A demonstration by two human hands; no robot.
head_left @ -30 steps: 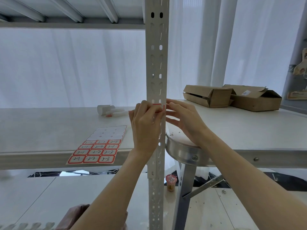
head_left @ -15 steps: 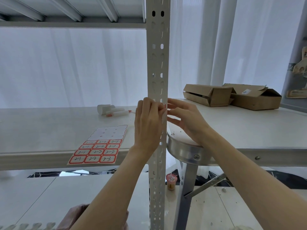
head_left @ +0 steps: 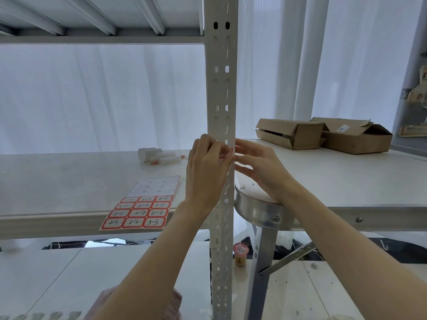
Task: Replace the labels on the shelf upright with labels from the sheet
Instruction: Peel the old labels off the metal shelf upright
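Against the perforated shelf upright (head_left: pixel 221 93), at shelf height, red-bordered label (head_left: pixel 226 153) now curled off the metal where half a second back only a sliver showed, pinched by left hand (head_left: pixel 206 172); right hand (head_left: pixel 258 168) loose and empty beside it. Likely old label coming off. Label sheet (head_left: pixel 143 207) flat at shelf's front edge, lower rows unused.
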